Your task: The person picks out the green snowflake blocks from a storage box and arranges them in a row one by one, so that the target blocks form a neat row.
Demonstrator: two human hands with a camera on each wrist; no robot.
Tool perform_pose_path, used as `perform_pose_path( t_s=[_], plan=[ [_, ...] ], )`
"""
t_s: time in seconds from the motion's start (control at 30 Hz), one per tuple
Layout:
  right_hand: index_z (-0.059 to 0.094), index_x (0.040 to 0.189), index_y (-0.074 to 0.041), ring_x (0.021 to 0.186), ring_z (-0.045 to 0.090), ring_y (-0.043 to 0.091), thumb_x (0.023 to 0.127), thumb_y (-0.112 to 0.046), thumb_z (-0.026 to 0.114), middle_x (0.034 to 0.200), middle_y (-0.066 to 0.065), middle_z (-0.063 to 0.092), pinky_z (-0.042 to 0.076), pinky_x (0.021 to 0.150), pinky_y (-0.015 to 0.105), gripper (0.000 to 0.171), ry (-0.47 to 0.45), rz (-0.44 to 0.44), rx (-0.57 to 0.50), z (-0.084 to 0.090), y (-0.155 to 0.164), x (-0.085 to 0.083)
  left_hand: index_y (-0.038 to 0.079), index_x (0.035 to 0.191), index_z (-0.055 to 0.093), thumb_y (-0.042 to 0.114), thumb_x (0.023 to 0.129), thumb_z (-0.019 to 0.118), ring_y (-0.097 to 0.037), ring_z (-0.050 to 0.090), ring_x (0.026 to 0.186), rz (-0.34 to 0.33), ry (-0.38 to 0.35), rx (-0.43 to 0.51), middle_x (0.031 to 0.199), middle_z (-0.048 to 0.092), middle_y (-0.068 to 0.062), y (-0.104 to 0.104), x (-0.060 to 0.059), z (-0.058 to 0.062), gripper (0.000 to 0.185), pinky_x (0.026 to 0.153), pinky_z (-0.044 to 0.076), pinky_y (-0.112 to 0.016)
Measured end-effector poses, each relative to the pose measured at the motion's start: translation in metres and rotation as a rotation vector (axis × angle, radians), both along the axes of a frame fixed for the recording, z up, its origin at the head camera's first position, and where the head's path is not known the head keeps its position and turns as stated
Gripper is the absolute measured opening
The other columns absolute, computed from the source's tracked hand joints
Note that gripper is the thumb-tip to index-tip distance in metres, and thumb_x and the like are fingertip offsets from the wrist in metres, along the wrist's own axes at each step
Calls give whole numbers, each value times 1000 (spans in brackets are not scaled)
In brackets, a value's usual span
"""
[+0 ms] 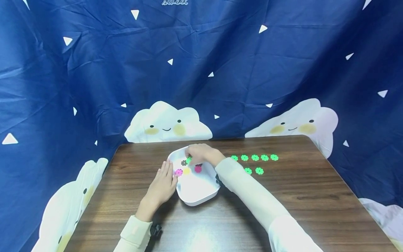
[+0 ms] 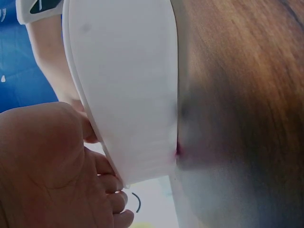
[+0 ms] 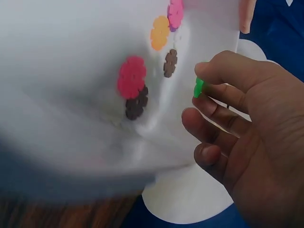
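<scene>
Green disc (image 3: 198, 87) is the piece in play here: a small flower-edged plastic chip, pinched between my right thumb and forefinger just above the far end of the white tray (image 1: 201, 190). So the right hand (image 1: 201, 154) has a narrow grip, closed on that one chip, with the other fingers curled loosely out of the way so they don't knock the pieces below.

My left hand (image 1: 162, 183) isn't holding anything. It lies flat with straight fingers against the tray's left rim, which I reckon is there to keep the light tray from sliding on the counter (image 1: 302, 196) while the other hand works inside it.

Left in the tray: a pink disc (image 3: 132, 77) partly overlapping a dark brown disc (image 3: 136, 104), a smaller brown disc (image 3: 170, 62) near it, then an orange disc (image 3: 160, 33) and a magenta disc (image 3: 175, 13) touching each other near the left rim.

Out on the counter, right of the tray, green discs (image 1: 254, 157) sit in a tidy row of five with two more in front, spaced apart, all one colour, so it looks like greens are being grouped there.
</scene>
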State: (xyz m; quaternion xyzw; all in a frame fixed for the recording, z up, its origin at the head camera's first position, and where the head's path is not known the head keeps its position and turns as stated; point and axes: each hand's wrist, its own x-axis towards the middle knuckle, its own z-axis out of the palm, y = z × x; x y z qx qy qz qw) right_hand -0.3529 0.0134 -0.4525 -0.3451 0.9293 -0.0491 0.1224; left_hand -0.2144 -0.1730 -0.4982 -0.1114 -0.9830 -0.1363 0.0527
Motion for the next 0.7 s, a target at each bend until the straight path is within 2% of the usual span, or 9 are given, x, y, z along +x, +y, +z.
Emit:
perform_pose_path(
  t_s=[0.2, 0.57, 0.7],
  plan=[
    [68, 116, -22, 90, 57, 11, 84, -35, 74, 105, -8, 62, 52, 82, 30, 35, 64, 14, -19, 10, 12, 4, -7, 151, 26, 31, 104, 38, -34, 14, 152, -2, 12, -1, 162, 18, -22, 0, 0, 1, 62, 123, 19, -51],
    [67, 113, -23, 92, 56, 11, 85, -34, 73, 108, -7, 61, 52, 87, 33, 31, 106, 18, -50, 27, 40, 15, -7, 152, 24, 31, 104, 38, -35, 12, 152, -7, 4, 7, 162, 17, -23, 1, 1, 0, 62, 123, 19, -52],
    [66, 112, -24, 90, 55, 10, 85, -35, 72, 106, -9, 60, 51, 84, 33, 31, 137, 29, -60, 32, 52, 19, -7, 152, 25, 32, 104, 36, -35, 12, 152, -5, 10, 6, 162, 17, -23, 1, 1, 0, 62, 123, 19, -52]
  ],
)
